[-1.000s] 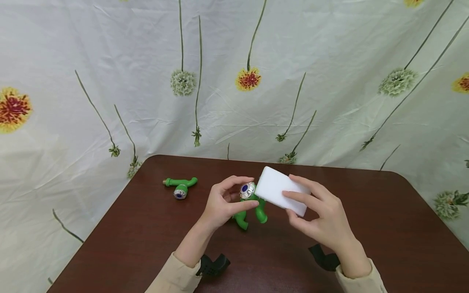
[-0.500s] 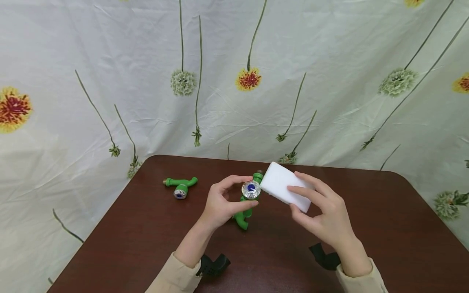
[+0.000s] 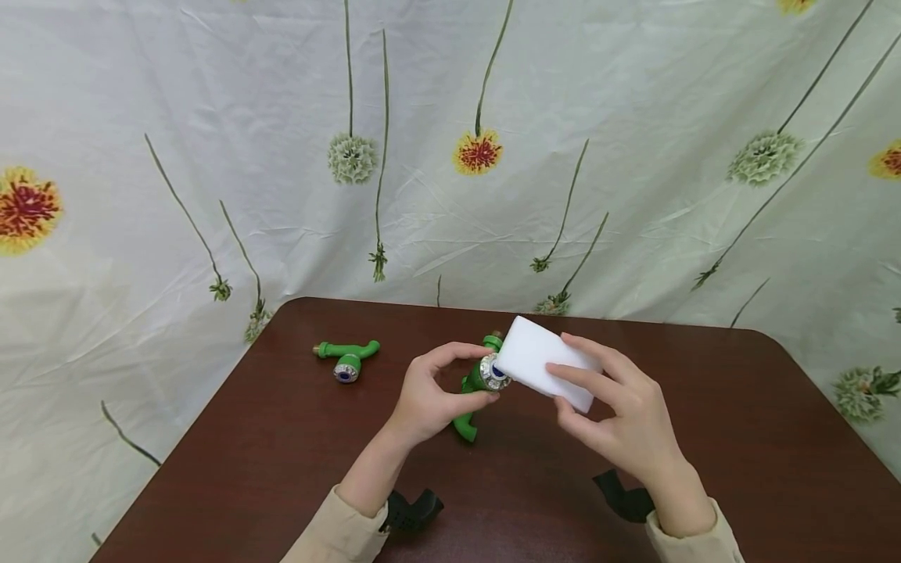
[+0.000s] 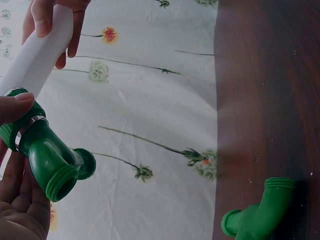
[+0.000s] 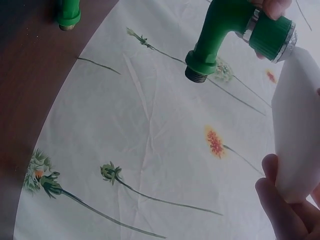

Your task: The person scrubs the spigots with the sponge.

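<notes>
My left hand (image 3: 429,395) pinches a green faucet (image 3: 479,378) by its knob, between thumb and fingers, above the table. The knob's silver, faceted end with a blue centre faces the white sponge (image 3: 538,358). In the right wrist view, a corner of the sponge (image 5: 300,115) touches the rim of the knob on the faucet (image 5: 212,42). My right hand (image 3: 622,399) grips this block-shaped sponge with thumb and spread fingers. From the left wrist view, the faucet (image 4: 50,150) shows its open, threaded green end; the thumb covers part of the knob.
A second green faucet (image 3: 464,427) lies on the dark brown table (image 3: 535,500) below the held one, partly hidden. Another green faucet (image 3: 348,356) with a blue-centred knob lies farther left. A flower-printed cloth (image 3: 422,203) hangs behind the table's far edge.
The faucet has been turned in the left hand, its knob face swinging from left to front, then toward the sponge. The sponge shifted slightly away, then came back against the knob.
</notes>
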### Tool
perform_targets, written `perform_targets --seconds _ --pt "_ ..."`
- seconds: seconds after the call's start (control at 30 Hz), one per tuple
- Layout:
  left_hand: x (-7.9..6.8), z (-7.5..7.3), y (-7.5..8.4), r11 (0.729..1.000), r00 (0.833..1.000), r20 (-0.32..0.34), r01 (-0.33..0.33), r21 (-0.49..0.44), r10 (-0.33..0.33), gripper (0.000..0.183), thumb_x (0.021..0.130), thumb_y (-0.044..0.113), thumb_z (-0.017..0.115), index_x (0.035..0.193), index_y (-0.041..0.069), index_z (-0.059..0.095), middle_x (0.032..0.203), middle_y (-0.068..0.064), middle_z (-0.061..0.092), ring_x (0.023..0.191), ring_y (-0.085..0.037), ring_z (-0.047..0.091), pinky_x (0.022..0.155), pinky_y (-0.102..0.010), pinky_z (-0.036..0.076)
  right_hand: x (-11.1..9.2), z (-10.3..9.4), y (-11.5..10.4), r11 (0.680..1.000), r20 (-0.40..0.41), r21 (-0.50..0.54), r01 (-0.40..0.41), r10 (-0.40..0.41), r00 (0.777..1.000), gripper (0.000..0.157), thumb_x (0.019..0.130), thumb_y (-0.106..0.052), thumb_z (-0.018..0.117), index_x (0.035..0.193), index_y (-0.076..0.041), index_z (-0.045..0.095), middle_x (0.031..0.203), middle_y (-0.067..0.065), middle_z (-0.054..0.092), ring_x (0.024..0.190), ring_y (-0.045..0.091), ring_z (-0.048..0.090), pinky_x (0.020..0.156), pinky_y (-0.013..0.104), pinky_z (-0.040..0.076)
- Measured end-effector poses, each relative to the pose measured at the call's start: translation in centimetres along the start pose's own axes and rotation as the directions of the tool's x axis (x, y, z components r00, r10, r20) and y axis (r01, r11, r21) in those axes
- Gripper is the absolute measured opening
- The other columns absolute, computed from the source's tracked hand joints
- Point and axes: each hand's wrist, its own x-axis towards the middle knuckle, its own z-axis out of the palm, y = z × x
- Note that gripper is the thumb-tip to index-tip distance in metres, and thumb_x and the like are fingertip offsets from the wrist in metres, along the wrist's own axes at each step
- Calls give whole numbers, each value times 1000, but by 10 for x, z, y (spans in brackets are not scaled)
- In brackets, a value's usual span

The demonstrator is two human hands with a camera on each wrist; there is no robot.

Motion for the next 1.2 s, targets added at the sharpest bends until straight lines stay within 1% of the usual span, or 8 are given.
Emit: perform_targets --seconds 0.2,0.43,0.5,0.6,0.73,0.87,1.0,1.2 --pt "0 0 -1 1000 1000 -7 -22 12 23 42 67 -1 81 107 3 69 107 -8 67 104 -20 60 91 -44 46 1 -2 0 1000 20 11 24 -24 1000 27 83 -26 53 94 -12 75 114 13 63 91 23 60 60 20 43" --pt "0 0 -1 1000 1000 19 -21 8 21 43 66 -1 82 107 4 69 106 -7 67 101 -19 61 85 -38 50 0 -1 1 999 -2 -40 -16 16 1000 29 83 -28 53 94 -13 75 114 11 63 92 23 61 55 21 41" --pt "0 1 -2 1000 999 32 -20 4 20 43 66 -1 82 107 4 69 106 -7 67 100 -19 61 85 -43 50 -1 0 -1 999 4 -37 -15 15 1000 29 84 -29 54 95 -13 75 115 11 63 93 24 61 55 21 41" --pt "-1 1 -3 1000 999 37 -21 6 21 43 67 -1 82 108 3 69 106 -8 67 100 -19 61 85 -45 49 -1 2 -3 1000 23 -5 5 -5 1000 29 85 -30 54 97 -13 74 115 12 63 92 23 61 57 20 42" --pt "0 1 -3 1000 1000 23 -18 21 18 41 69 -1 81 108 2 68 107 -9 67 101 -19 61 87 -39 49 0 3 -4 997 47 58 43 -46 998 27 86 -29 55 97 -13 74 115 13 63 91 23 61 61 20 43" --pt "0 -1 -3 1000 1000 6 -3 17 3 43 69 -1 80 110 4 67 108 -8 67 101 -19 60 86 -40 49 0 1 -2 995 60 85 43 -49 997 26 86 -29 55 96 -12 74 115 13 63 93 23 61 65 20 44" --pt "1 -4 -2 1000 1000 -3 2 -24 -2 50 70 -4 79 117 3 63 111 -12 64 99 -20 60 82 -38 51 -1 -2 1 999 43 32 3 -5 999 27 84 -29 55 95 -12 74 115 12 63 92 22 61 61 18 42" --pt "3 -12 -3 998 999 -2 -41 -40 41 59 70 -10 76 125 0 58 116 -18 59 102 -23 58 84 -31 51 -1 -4 6 998 -10 -56 -38 38 999 29 82 -29 54 94 -12 74 114 11 64 92 22 61 55 18 39"
